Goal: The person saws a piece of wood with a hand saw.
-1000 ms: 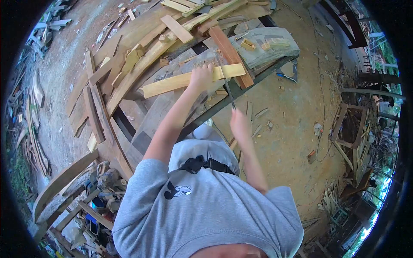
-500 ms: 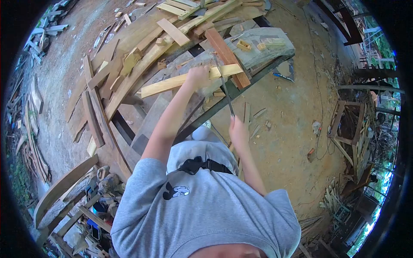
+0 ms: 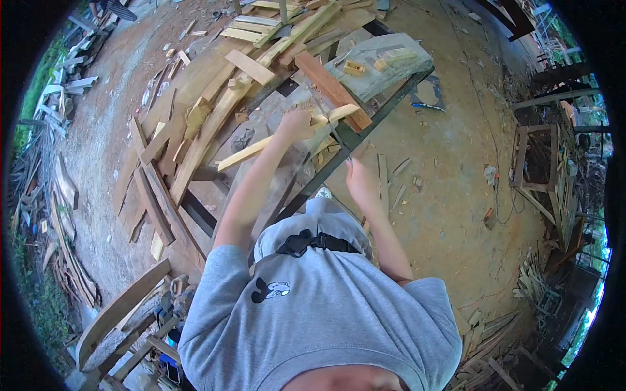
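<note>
My left hand (image 3: 297, 124) is closed round a pale wooden strip (image 3: 246, 153) over the cluttered workbench (image 3: 385, 55). Beyond the hand, a pale end of wood (image 3: 342, 113) rests across a reddish-brown board (image 3: 329, 86). A thin saw blade (image 3: 336, 135) crosses the pale wood between hand and board. At its near end my right hand (image 3: 360, 179) is closed round the saw's grip, which the fingers mostly hide. The pale wood bends or parts at the blade; I cannot tell which.
Long planks (image 3: 222, 107) and offcuts lie over the bench's left side. A small hollow wooden block (image 3: 354, 68) sits at its far right. A wooden frame (image 3: 536, 156) stands on the right, and a curved timber (image 3: 120, 303) at lower left.
The strip's left part has dropped and turned narrower side up, out of line with its far end. My right hand has moved slightly up and left with the saw. The whole view has shifted.
</note>
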`<state>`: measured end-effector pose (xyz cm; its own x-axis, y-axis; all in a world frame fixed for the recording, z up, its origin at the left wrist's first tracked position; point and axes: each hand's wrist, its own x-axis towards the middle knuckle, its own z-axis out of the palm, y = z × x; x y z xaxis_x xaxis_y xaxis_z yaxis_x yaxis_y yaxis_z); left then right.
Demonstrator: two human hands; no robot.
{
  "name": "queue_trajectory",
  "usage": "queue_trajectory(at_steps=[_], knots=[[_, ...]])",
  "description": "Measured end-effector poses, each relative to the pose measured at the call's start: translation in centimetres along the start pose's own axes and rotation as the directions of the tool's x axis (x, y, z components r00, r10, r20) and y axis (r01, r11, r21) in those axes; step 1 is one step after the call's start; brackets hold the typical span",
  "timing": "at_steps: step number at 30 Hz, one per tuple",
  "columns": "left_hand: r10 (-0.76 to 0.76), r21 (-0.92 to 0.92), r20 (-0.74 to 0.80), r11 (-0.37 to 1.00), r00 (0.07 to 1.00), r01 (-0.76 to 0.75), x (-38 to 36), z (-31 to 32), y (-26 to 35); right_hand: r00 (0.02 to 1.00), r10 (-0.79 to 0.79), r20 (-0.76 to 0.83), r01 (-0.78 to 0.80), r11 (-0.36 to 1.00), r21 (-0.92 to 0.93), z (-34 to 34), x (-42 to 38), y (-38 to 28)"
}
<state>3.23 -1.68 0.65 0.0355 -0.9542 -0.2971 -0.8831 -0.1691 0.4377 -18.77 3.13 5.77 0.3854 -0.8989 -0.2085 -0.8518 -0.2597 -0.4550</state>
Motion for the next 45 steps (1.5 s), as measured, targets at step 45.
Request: queue_trajectory(at_steps=[45], knots=[[-0.072,0.064,0.014,0.995,0.997,0.071,2.7,-1.7,-1.4,0.998,0.065,0.011,-0.066,0.976,0.206,-0.5,-1.0,1.8]])
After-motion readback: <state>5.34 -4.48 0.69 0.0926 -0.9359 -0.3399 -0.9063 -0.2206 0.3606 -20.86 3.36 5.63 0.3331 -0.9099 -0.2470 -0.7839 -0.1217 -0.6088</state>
